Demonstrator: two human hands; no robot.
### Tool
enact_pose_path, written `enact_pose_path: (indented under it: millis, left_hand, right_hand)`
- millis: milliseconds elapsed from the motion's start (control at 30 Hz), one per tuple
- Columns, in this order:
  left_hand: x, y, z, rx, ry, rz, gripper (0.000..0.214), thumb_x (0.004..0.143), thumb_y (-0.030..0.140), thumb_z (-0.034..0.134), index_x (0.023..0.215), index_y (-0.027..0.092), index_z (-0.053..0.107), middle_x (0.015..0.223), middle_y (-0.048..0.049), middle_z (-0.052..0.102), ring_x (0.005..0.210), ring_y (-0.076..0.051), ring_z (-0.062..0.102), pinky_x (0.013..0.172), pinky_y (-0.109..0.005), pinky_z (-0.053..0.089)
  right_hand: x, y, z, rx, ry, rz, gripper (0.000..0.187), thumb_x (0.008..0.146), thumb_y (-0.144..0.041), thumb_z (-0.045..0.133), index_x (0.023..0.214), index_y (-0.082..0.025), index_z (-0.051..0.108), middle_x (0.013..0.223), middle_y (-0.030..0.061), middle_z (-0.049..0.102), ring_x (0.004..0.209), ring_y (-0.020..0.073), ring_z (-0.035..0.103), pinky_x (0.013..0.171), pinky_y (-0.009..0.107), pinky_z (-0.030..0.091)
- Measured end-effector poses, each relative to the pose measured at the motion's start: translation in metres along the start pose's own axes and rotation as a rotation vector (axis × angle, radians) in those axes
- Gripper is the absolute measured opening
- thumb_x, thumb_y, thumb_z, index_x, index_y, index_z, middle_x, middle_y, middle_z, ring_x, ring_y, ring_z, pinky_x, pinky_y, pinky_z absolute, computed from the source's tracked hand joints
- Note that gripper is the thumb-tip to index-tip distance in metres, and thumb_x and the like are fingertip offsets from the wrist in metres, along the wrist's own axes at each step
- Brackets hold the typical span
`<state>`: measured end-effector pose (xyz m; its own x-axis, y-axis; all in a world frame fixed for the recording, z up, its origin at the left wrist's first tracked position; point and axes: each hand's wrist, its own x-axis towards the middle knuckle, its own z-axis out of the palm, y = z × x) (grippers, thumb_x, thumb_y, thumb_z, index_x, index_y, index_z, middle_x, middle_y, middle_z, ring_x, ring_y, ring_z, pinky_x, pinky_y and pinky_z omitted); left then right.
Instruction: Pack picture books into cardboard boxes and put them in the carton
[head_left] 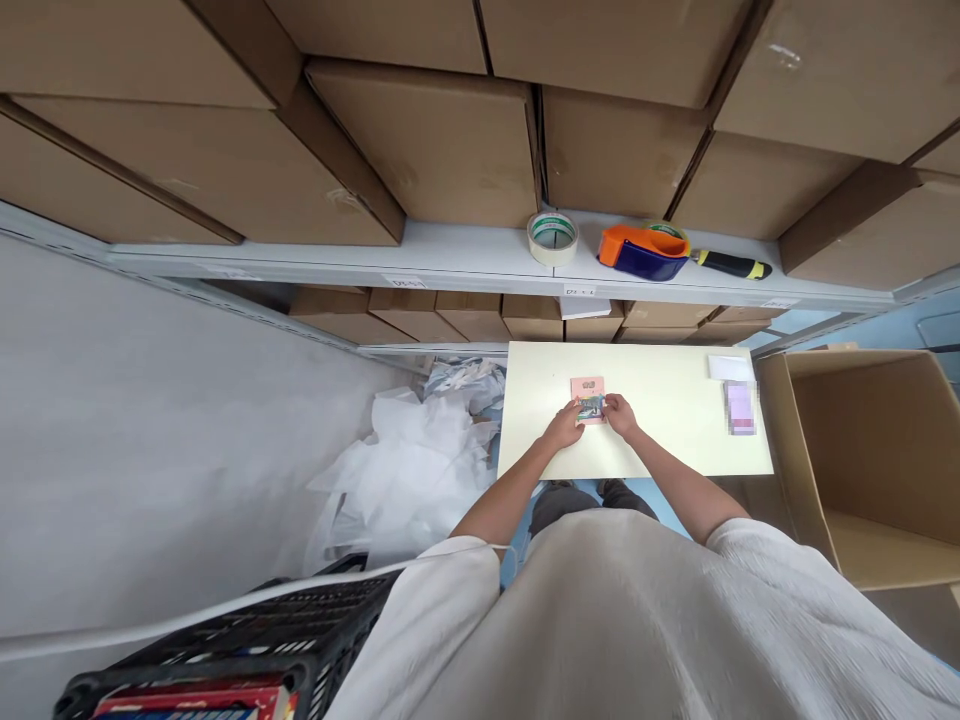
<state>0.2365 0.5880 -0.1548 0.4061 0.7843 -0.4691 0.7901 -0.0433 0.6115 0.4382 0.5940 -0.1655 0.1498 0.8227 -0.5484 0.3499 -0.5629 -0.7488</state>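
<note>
On the pale yellow table (660, 440) lies a small pink card packet (587, 388). Both hands meet at its near edge over a small blue-green item (591, 407). My left hand (564, 425) pinches the item's left side, fingers curled. My right hand (619, 414) pinches its right side. The item looks like a small printed card or pack; its detail is too small to read.
A tape roll (553, 238), an orange tape dispenser (643, 250) and a black-yellow cutter (731, 264) sit on the grey shelf. White slips (730, 368) lie at the table's right. An open cardboard box (877, 460) stands right. Crumpled white wrapping (405, 470) and a black crate (247, 650) are left.
</note>
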Motion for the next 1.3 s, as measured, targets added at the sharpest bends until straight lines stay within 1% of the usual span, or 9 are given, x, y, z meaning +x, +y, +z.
enact_pose_path:
  millis: [133, 233, 367, 467, 633, 767, 933, 1100, 1300]
  left_hand:
    - [-0.003, -0.004, -0.002, -0.104, -0.050, 0.001, 0.069, 0.092, 0.018, 0.066, 0.160, 0.015, 0.055, 0.179, -0.0178, 0.033, 0.157, -0.036, 0.049, 0.128, -0.045, 0.044]
    - [-0.002, -0.009, -0.001, -0.236, -0.015, 0.026, 0.071, 0.087, 0.018, 0.071, 0.157, 0.018, 0.059, 0.176, -0.0146, 0.041, 0.159, -0.036, 0.046, 0.130, -0.044, 0.041]
    - [0.000, -0.011, 0.002, -0.437, 0.036, 0.019, 0.066, 0.085, 0.022, 0.076, 0.151, 0.021, 0.065, 0.164, -0.0131, 0.058, 0.153, -0.034, 0.054, 0.129, -0.046, 0.042]
    - [0.001, -0.008, 0.001, -0.632, 0.057, -0.043, 0.058, 0.093, 0.033, 0.075, 0.149, 0.022, 0.064, 0.155, -0.0129, 0.066, 0.141, -0.032, 0.066, 0.122, -0.045, 0.050]
    - [-0.008, -0.015, -0.017, -0.646, 0.304, -0.140, 0.037, 0.109, 0.040, 0.056, 0.139, 0.024, 0.068, 0.138, -0.0095, 0.077, 0.127, -0.025, 0.073, 0.114, -0.039, 0.053]
    - [-0.022, -0.034, -0.032, -0.563, 0.437, -0.192, 0.039, 0.111, 0.035, 0.049, 0.146, 0.025, 0.063, 0.129, -0.0080, 0.080, 0.120, -0.023, 0.075, 0.110, -0.038, 0.055]
    - [-0.032, -0.057, -0.034, -0.455, 0.358, -0.260, 0.051, 0.109, 0.034, 0.050, 0.159, 0.022, 0.051, 0.140, -0.0111, 0.076, 0.127, -0.028, 0.073, 0.110, -0.040, 0.056]
    - [-0.037, -0.073, -0.026, -0.345, 0.309, -0.191, 0.061, 0.104, 0.042, 0.063, 0.160, 0.022, 0.053, 0.160, -0.0148, 0.063, 0.146, -0.032, 0.061, 0.124, -0.045, 0.047]
    - [-0.038, -0.083, -0.020, -0.355, 0.206, -0.199, 0.065, 0.102, 0.035, 0.064, 0.164, 0.022, 0.050, 0.156, -0.0141, 0.065, 0.144, -0.031, 0.063, 0.123, -0.043, 0.049]
  right_hand:
    - [0.001, -0.005, 0.000, 0.189, 0.055, 0.146, 0.043, 0.070, -0.018, 0.069, 0.112, -0.022, 0.065, 0.119, 0.0096, 0.077, 0.105, 0.0214, 0.074, 0.087, 0.032, 0.062]
    - [0.001, -0.012, -0.001, 0.324, 0.059, 0.239, 0.048, 0.064, -0.016, 0.077, 0.111, -0.022, 0.066, 0.115, 0.0085, 0.076, 0.097, 0.0212, 0.074, 0.083, 0.032, 0.061]
    - [-0.005, -0.026, 0.001, 0.426, 0.057, 0.258, 0.043, 0.073, -0.027, 0.079, 0.114, -0.023, 0.067, 0.114, 0.0068, 0.076, 0.095, 0.0200, 0.072, 0.077, 0.029, 0.058]
    - [-0.011, -0.040, 0.006, 0.443, 0.028, 0.214, 0.029, 0.082, -0.038, 0.074, 0.107, -0.024, 0.069, 0.110, 0.0052, 0.077, 0.095, 0.0187, 0.072, 0.073, 0.025, 0.055]
    - [-0.023, -0.053, 0.019, 0.435, -0.129, 0.173, 0.024, 0.086, -0.041, 0.073, 0.103, -0.023, 0.072, 0.111, 0.0059, 0.077, 0.093, 0.0174, 0.073, 0.074, 0.025, 0.055]
    - [-0.028, -0.050, 0.029, 0.335, -0.131, 0.208, 0.021, 0.083, -0.036, 0.075, 0.100, -0.023, 0.072, 0.113, 0.0069, 0.078, 0.095, 0.0179, 0.073, 0.075, 0.027, 0.055]
    - [-0.030, -0.039, 0.038, 0.242, -0.082, 0.242, 0.021, 0.079, -0.032, 0.075, 0.098, -0.022, 0.074, 0.113, 0.0080, 0.078, 0.102, 0.0211, 0.072, 0.077, 0.028, 0.054]
    - [-0.028, -0.030, 0.049, 0.240, -0.043, 0.241, 0.027, 0.077, -0.032, 0.073, 0.101, -0.022, 0.077, 0.117, 0.0084, 0.078, 0.106, 0.0229, 0.072, 0.079, 0.030, 0.054]
    - [-0.028, -0.027, 0.061, 0.277, -0.044, 0.218, 0.028, 0.077, -0.036, 0.072, 0.101, -0.023, 0.077, 0.117, 0.0077, 0.079, 0.105, 0.0231, 0.071, 0.080, 0.031, 0.054]
